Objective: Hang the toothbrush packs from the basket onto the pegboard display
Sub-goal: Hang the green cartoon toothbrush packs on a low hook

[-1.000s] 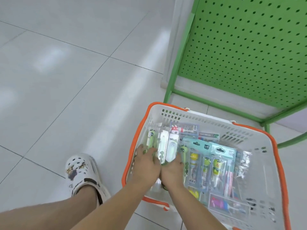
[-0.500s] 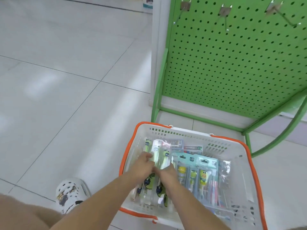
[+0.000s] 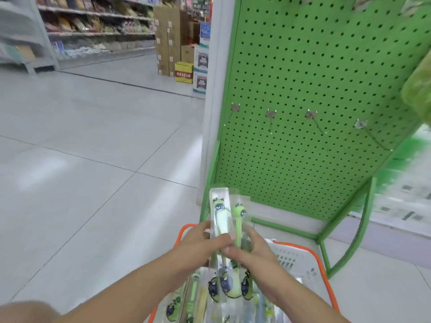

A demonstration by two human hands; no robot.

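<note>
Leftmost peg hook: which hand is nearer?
Left, narrowly. The left hand sits below the leftmost peg hook, slightly leftward; the right hand is lower and off to its right.

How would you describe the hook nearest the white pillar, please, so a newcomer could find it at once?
Start at the green pegboard beside the white pillar. About halfway down it runs a row of four bare metal hooks. The one meant is the leftmost hook, closest to the pegboard's left edge.
</note>
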